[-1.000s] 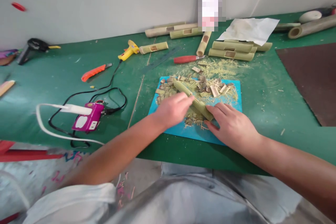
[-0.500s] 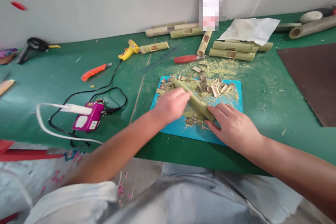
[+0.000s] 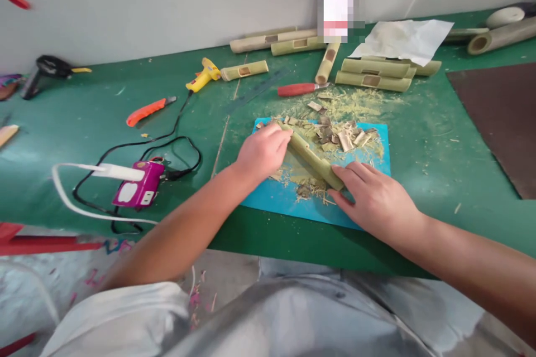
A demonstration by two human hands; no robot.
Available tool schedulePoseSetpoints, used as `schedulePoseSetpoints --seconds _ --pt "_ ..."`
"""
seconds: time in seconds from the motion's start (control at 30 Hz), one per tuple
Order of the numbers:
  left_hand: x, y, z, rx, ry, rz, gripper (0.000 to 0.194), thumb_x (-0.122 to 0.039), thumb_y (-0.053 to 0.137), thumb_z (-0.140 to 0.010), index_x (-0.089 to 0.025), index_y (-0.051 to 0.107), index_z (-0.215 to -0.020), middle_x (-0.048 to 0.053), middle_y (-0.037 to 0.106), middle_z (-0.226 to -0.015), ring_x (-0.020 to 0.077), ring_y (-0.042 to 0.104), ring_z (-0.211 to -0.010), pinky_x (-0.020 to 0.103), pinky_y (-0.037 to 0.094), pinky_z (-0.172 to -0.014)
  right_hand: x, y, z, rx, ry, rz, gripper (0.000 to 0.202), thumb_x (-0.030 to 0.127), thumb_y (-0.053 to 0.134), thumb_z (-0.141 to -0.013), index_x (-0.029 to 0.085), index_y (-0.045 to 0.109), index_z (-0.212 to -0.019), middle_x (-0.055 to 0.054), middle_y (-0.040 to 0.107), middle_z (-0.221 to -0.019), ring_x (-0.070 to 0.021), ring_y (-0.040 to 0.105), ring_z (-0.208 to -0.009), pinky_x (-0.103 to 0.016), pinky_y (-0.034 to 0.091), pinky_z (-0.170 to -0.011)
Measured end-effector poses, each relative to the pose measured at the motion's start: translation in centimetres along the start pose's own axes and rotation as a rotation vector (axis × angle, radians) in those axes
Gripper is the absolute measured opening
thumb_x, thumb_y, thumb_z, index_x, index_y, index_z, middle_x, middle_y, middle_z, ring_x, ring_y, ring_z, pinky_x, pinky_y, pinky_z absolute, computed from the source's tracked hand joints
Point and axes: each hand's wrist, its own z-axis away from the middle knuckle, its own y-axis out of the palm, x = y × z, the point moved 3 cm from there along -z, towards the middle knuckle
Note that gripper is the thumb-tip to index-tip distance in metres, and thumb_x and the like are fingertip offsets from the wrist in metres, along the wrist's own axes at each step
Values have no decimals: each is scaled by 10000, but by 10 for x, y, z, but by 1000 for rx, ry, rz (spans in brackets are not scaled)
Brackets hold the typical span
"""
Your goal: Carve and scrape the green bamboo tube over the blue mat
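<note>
A green bamboo tube (image 3: 310,157) lies slantwise over a blue mat (image 3: 268,204) strewn with shavings and bamboo chips (image 3: 345,140). My left hand (image 3: 263,149) is closed around the tube's far left end. At its near right end, my right hand (image 3: 372,192) grips it between thumb and fingers. A notch shows in the tube's upper side between my hands. Just beyond the mat rests a red-handled knife (image 3: 296,89), out of both hands.
Several cut bamboo tubes (image 3: 372,81) lie at the back, some under white paper (image 3: 402,39). Leftward are an orange utility knife (image 3: 146,111), a yellow glue gun (image 3: 204,75) and a purple power adapter (image 3: 139,184) with trailing cords. A dark brown board (image 3: 498,122) lies at right.
My left hand has slid up and left along the tube to its far end, uncovering the notch. The right hand keeps its hold at the near end.
</note>
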Motion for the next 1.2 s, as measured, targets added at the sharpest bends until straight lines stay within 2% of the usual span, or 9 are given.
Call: schedulePoseSetpoints --seconds 0.13,0.27,0.43,0.53,0.67,0.8,0.97,1.1,1.2 --pt "-2 4 1 116 41 71 273 -217 436 -992 -132 666 -1112 55 667 -808 136 641 -704 239 519 -625 0 1 0 20 -5 -13 261 280 535 -909 88 635 -1056 -77 636 -813 -197 583 -739 -319 482 -649" --pt "-1 1 1 11 -15 26 291 -217 425 -993 -93 687 -1017 97 677 -837 157 647 -741 258 527 -647 0 0 0 1 1 -12 276 277 538 -907 77 634 -1072 -84 636 -827 -200 587 -743 -321 481 -633" --pt "-10 5 4 122 90 66 293 -203 408 -995 -143 656 -1138 54 664 -808 130 635 -720 223 515 -636 1 0 0 5 -2 -9 268 269 550 -900 72 638 -1059 -77 627 -809 -199 583 -738 -319 473 -645" --pt "-1 2 3 1 -34 -1 287 -216 423 -993 -108 685 -1036 86 672 -838 153 645 -757 254 532 -670 1 0 -1 12 9 6 271 287 543 -908 77 637 -1051 -72 629 -816 -195 584 -740 -312 467 -648" --pt "3 5 1 91 32 56 274 -220 443 -986 -135 680 -1093 75 680 -855 153 647 -764 257 532 -668 2 0 0 31 -2 20 248 285 529 -913 96 640 -1028 -72 632 -815 -194 579 -735 -311 461 -647" --pt "10 4 2 16 -50 15 299 -221 421 -988 -108 693 -1040 103 682 -867 165 642 -778 285 544 -702 1 1 0 49 13 7 256 270 526 -909 96 629 -1067 -82 639 -846 -197 580 -752 -318 462 -655" --pt "-5 7 5 79 103 50 318 -225 389 -995 -144 658 -1142 70 672 -841 137 636 -743 237 524 -662 1 0 1 63 9 4 241 259 528 -902 106 637 -1054 -82 631 -828 -202 577 -756 -319 457 -650" --pt "-3 3 3 16 -27 3 300 -209 403 -994 -95 677 -1036 102 665 -836 173 649 -775 283 541 -686 2 0 0 60 10 35 254 268 517 -912 104 632 -1069 -81 636 -832 -198 571 -755 -314 449 -655" --pt "-8 5 3 110 67 38 284 -183 416 -982 -104 653 -1115 73 652 -796 165 644 -743 273 536 -663 3 -1 0 48 -18 67 253 284 516 -918 102 640 -1043 -79 633 -816 -196 566 -737 -312 437 -638"
